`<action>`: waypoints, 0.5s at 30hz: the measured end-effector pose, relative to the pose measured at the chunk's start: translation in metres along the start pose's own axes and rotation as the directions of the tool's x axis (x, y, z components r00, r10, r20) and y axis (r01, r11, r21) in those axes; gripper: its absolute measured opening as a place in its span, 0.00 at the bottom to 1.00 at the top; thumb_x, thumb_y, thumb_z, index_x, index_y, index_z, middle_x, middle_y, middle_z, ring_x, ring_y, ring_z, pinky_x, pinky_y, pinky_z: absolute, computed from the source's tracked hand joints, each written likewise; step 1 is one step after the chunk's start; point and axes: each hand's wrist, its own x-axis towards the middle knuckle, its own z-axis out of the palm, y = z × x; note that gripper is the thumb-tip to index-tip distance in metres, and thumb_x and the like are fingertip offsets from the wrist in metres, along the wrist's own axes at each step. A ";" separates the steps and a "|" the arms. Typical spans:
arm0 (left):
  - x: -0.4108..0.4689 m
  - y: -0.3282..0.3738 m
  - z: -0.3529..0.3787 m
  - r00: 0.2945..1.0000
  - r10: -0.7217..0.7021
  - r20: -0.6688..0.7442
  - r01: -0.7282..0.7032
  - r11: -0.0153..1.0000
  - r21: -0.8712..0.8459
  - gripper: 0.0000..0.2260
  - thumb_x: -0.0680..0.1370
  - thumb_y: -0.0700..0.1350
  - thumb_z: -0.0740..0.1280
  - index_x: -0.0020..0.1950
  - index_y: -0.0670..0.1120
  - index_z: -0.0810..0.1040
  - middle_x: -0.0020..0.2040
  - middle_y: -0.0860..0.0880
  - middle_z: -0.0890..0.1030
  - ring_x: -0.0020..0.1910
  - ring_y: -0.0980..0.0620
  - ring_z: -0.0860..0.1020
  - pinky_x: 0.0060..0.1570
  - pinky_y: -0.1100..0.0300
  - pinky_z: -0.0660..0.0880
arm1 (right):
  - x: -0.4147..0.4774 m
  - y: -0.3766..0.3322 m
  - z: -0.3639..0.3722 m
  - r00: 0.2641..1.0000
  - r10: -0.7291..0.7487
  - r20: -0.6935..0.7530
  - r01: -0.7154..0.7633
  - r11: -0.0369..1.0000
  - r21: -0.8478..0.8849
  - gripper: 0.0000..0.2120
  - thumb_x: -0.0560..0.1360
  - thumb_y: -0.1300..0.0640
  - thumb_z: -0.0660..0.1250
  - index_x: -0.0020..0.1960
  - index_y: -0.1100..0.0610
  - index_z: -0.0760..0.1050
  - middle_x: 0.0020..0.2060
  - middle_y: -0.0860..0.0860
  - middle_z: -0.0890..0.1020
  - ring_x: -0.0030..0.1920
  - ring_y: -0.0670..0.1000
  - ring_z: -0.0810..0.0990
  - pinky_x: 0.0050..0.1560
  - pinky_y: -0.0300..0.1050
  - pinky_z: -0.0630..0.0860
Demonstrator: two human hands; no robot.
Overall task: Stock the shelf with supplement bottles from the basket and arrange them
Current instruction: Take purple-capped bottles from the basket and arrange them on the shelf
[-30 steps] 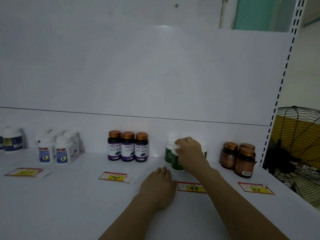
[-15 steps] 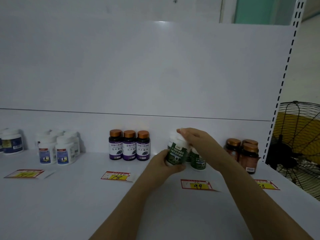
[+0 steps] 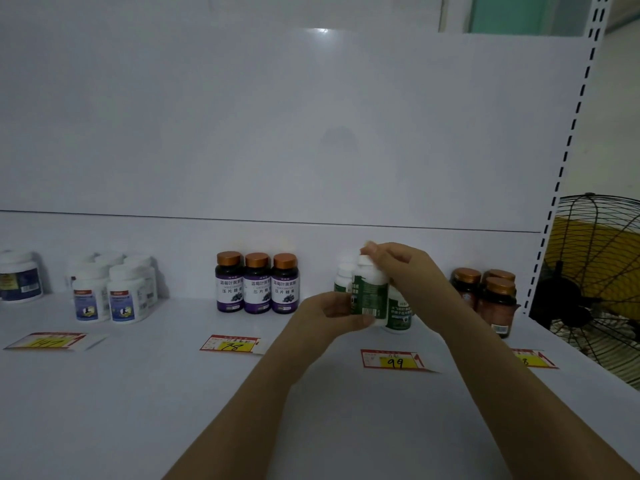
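Note:
Both hands hold one green-and-white supplement bottle point(image 3: 370, 295) just above the white shelf point(image 3: 138, 393), behind the "99" price tag point(image 3: 393, 360). My left hand point(image 3: 327, 315) grips its lower body from the left. My right hand point(image 3: 398, 268) pinches its white cap from above. The bottle's barcode side faces me. A second green bottle point(image 3: 400, 313) stands right beside it, and a third point(image 3: 343, 280) stands behind to the left, partly hidden. No basket is in view.
Three purple bottles point(image 3: 257, 284) with copper caps stand left of the green ones. Brown bottles point(image 3: 493, 296) stand to the right, white jars point(image 3: 110, 292) far left. Price tags lie along the shelf front. A floor fan point(image 3: 602, 282) stands past the shelf's right upright.
My left hand rose from the shelf surface and took hold of a green bottle. Both hands have turned that bottle so its barcode now faces me.

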 end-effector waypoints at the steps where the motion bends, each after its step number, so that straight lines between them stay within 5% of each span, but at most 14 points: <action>1: 0.000 0.000 -0.001 1.000 -0.003 0.002 0.003 1.000 -0.016 0.11 0.72 0.44 0.73 0.54 0.53 0.80 0.49 0.56 0.84 0.49 0.63 0.81 0.48 0.71 0.74 | 0.001 0.002 -0.001 0.999 0.017 0.032 -0.017 1.000 0.003 0.13 0.75 0.44 0.65 0.51 0.51 0.81 0.47 0.50 0.84 0.51 0.54 0.83 0.58 0.58 0.77; 9: 0.002 -0.003 0.001 0.999 0.030 -0.022 -0.030 1.000 0.004 0.10 0.72 0.42 0.73 0.51 0.53 0.80 0.47 0.57 0.84 0.45 0.65 0.81 0.40 0.76 0.73 | 0.001 0.002 -0.007 0.997 0.029 0.074 -0.024 0.997 -0.069 0.08 0.75 0.49 0.67 0.54 0.46 0.79 0.50 0.50 0.83 0.52 0.53 0.82 0.58 0.58 0.77; 15: 0.001 -0.008 0.004 0.985 0.147 -0.091 -0.113 0.945 0.307 0.14 0.73 0.47 0.72 0.57 0.55 0.76 0.51 0.59 0.80 0.50 0.63 0.77 0.47 0.73 0.69 | 0.002 -0.007 -0.013 0.995 0.041 0.092 -0.006 0.937 -0.350 0.15 0.74 0.48 0.68 0.60 0.45 0.75 0.57 0.51 0.80 0.56 0.51 0.79 0.59 0.53 0.77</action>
